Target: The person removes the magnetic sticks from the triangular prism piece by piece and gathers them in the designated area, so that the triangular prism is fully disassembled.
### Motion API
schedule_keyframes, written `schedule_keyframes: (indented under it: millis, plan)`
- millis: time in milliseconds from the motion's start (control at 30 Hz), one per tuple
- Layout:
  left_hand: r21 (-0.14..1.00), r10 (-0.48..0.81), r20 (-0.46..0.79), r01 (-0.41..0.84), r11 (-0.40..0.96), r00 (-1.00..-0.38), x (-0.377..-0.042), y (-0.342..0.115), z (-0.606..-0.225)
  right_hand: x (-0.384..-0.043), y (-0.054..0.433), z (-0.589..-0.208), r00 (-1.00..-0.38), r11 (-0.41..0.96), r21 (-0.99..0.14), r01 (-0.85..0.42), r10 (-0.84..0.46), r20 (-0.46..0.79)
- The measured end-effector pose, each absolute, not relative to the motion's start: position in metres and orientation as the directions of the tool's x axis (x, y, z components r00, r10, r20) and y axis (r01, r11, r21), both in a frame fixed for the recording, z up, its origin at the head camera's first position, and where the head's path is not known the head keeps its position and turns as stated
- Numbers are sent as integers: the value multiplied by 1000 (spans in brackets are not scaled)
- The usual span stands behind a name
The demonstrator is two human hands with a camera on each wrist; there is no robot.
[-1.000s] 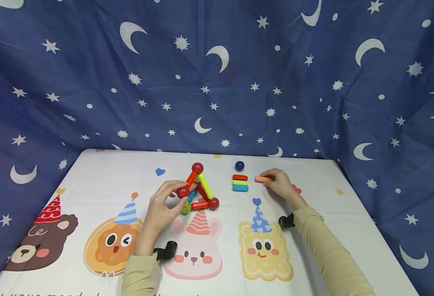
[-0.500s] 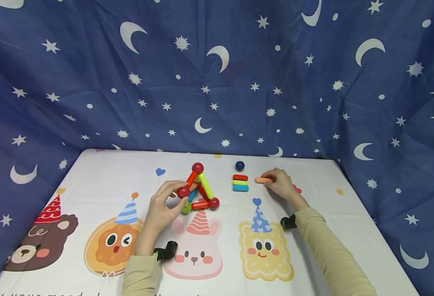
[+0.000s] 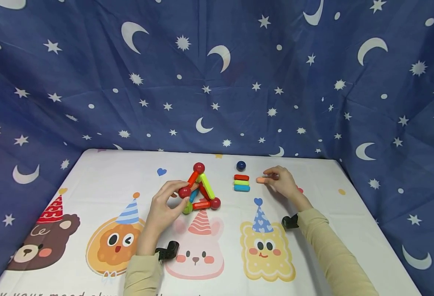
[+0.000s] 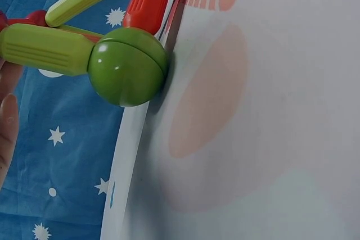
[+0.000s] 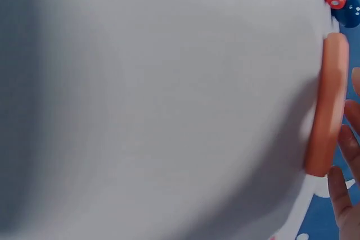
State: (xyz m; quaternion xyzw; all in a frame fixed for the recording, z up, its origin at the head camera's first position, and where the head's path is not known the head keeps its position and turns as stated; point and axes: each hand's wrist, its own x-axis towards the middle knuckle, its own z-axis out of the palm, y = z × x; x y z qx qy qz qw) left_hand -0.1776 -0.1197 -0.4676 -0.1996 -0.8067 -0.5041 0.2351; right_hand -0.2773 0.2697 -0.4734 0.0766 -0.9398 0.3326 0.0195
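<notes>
My left hand [image 3: 163, 207] grips a red ball [image 3: 184, 192] at the near-left corner of a ball-and-stick structure [image 3: 207, 186], thumb on one side and fingers on the other. Red balls, a green ball [image 4: 129, 67] and red, lime and blue sticks make up this frame, which stands on the tabletop. To the right, an orange stick [image 5: 329, 105] lies on the table with my right hand [image 3: 285, 185] beside it. The fingers [image 5: 350, 141] of that hand are loosely spread along the stick, not curled round it; the hand covers its right end in the head view.
Between the hands lie a red stick [image 3: 241, 177], a lime stick [image 3: 241, 183] and a blue stick [image 3: 242, 188] in a row. Behind them sits a dark blue ball [image 3: 241, 166]. A starry blue curtain [image 3: 217, 82] rises beyond the white printed tablecloth [image 3: 231, 242].
My right hand's fingers have loosened from the orange stick, with the index finger lifting away. The left hand and the structure have stayed in place; the head view has shifted very slightly.
</notes>
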Motion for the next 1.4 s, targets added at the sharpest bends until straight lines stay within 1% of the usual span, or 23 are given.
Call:
schedule_keyframes:
  millis: [200, 400, 533, 867, 1033, 1233, 1400]
  plan:
    - [711, 94, 590, 571, 411, -802, -177, -121, -466, -277, 262, -461, -985, 742, -648, -174, -131, 115]
    - [708, 96, 588, 569, 417, -803, -177, -122, -466, -278, 245, -443, -972, 752, -616, -234, -165, 167]
    - [705, 97, 592, 572, 419, -800, -177, -122, -466, -278, 231, -430, -968, 747, -617, -250, -179, 176]
    - [711, 95, 583, 563, 421, -807, -177, -121, -466, -273, 188, -403, -954, 648, -701, -299, -220, 203]
    - [713, 91, 577, 555, 429, -812, -177, -120, -466, -268, 165, -400, -943, 589, -738, -329, -249, 222]
    - [711, 94, 579, 558, 428, -810, -177, -120, -467, -263, 140, -405, -933, 550, -760, -347, -281, 224]
    - [708, 95, 588, 568, 419, -803, -177, -120, -466, -261, 121, -408, -909, 504, -769, -393, -340, 242]
